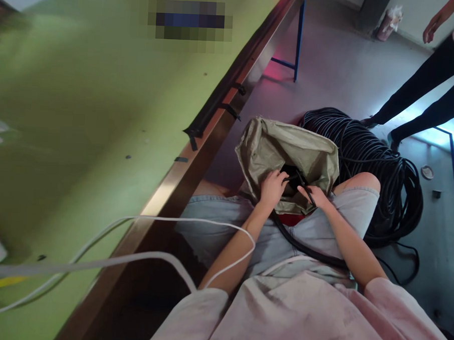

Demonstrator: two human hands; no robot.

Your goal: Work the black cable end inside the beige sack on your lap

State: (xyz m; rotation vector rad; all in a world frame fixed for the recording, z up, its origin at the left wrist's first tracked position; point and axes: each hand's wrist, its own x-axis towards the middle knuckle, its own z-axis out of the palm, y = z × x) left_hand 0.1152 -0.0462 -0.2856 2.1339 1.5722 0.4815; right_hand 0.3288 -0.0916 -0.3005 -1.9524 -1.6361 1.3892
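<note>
Person seated at bench edge, sack (288,147) on lap between the knees, mouth facing the wearer

Left hand (273,188) curled over the near left lip of the sack mouth, fingers bent and gripping the fabric together with a black cable (302,246). Right hand (316,196) at the right lip, fingers pinched round the same cable where it enters the dark opening

Cable's long axis runs from the opening back toward the body, under the right forearm, curving across the shorts. Its free length lies nearer the right hand; both hands sit just beside each other at the mouth

Big cable coil (377,166) on the floor behind the sack, touching it

No readable brand, label or writing; one patch on the green bench (82,108) is blurred out

A bystander's legs (422,93) stand well apart, upper right
</note>
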